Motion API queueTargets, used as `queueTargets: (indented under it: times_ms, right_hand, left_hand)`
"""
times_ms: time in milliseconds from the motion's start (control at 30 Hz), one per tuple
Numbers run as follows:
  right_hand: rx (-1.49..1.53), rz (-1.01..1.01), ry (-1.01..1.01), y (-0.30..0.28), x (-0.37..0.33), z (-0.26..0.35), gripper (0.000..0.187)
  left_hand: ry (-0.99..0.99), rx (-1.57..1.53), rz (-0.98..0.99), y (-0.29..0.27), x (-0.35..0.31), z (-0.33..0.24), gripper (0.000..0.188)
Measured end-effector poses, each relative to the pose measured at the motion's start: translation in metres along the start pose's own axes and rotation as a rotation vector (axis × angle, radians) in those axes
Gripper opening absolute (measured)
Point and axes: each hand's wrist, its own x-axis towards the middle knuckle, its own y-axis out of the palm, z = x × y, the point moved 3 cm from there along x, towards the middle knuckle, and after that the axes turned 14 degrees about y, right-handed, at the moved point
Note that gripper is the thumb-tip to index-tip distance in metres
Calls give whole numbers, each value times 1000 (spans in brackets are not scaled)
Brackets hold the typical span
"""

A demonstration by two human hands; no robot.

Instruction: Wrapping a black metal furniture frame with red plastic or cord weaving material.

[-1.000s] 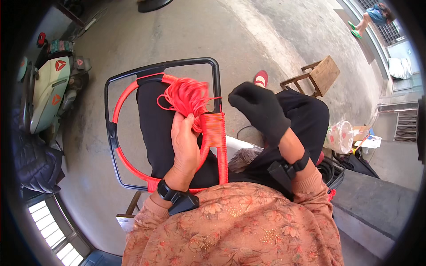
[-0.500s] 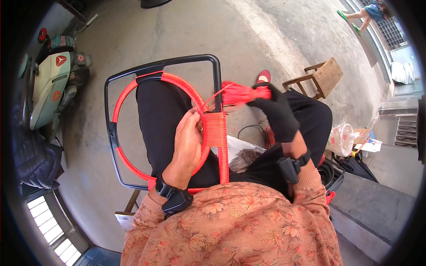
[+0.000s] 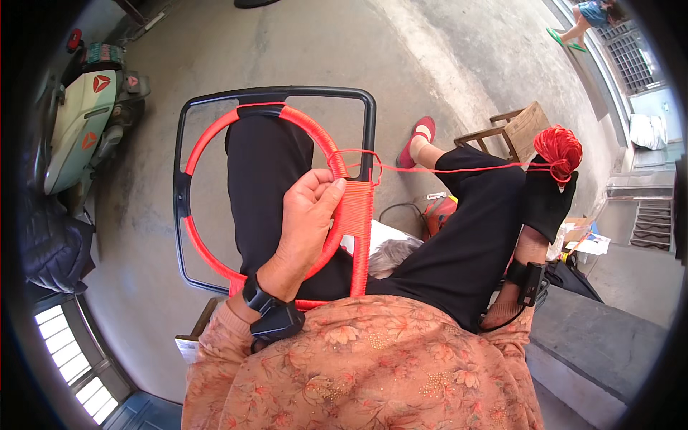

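A black metal frame [image 3: 370, 118] with rounded corners lies over my lap, with an inner ring [image 3: 204, 136] largely wrapped in red cord. Tight rows of cord form a wrapped band [image 3: 360, 208] joining the ring to the frame's right bar. My bare left hand [image 3: 307, 211] pinches the ring's right side just above that band. Far out to the right, my right hand [image 3: 550, 204] in a black glove grips a bundle of red cord [image 3: 559, 152]. From it a single strand [image 3: 459, 170] runs taut to the frame, where a small loose loop circles the right bar.
A wooden stool [image 3: 522, 132] stands beyond my right knee. To the left is a parked scooter [image 3: 86, 136] with a dark padded jacket [image 3: 57, 251] near it. A grey ledge [image 3: 602, 337] runs along the lower right. Another person [image 3: 584, 21] is at the far upper right.
My right hand has swung outward to the right with the cord bundle, drawing the strand straight. The frame has shifted slightly right, and my left hand keeps its hold on the ring.
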Motion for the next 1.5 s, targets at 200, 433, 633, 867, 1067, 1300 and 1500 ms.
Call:
queueTargets:
  times_ms: [200,433,633,867,1067,1300,1500]
  right_hand:
    - [106,55,95,-2,18,-14,35]
    - [-25,270,159,86,41,-19,36]
    - [-326,289,-94,158,47,-8,27]
    - [-333,226,21,159,56,-20,24]
    - [-368,145,-37,154,55,-31,22]
    - [-491,32,-100,155,49,-27,20]
    - [-400,86,-72,151,46,-30,21]
  left_hand:
    - [51,261,68,13,-3,1,17]
    - [222,344,-29,11,-7,-6,18]
    - [402,851,66,12,-6,-20,15]
    - [659,1071,301,8,3,-25,17]
    - [647,1002,357,4,7,-19,17]
    - [604,957,331,5,12,-9,14]
    - [437,842,218,7,3,-13,9]
